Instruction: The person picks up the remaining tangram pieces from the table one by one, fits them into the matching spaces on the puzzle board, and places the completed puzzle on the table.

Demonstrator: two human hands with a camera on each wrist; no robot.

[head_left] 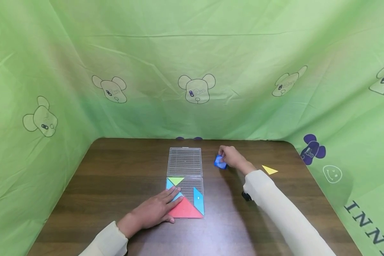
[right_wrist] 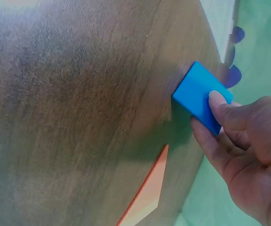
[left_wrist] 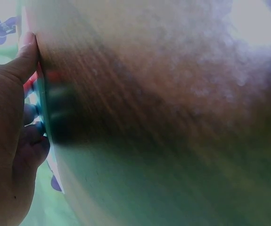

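My right hand [head_left: 233,156] pinches a blue square tangram piece [right_wrist: 194,94] between thumb and fingers, at the table's far side, right of the clear hinged case [head_left: 185,161]. My left hand [head_left: 155,209] rests with fingers stretched over the left edge of the case's near half. Under and beside those fingers lie a red triangle [head_left: 187,210] and a light-blue piece [head_left: 169,184], partly hidden by the hand. A green triangle [head_left: 176,180] sits in the tray's far left corner. Along its right side lies a blue parallelogram [head_left: 198,201]. In the left wrist view the thumb [left_wrist: 28,54] shows.
A yellow triangle [head_left: 270,170] lies on the brown wooden table [head_left: 131,160] to the right, beyond my right forearm. The case's far half lies opened flat, with a dotted mesh surface. Green printed cloth [head_left: 195,117] hangs around the table's back and sides.
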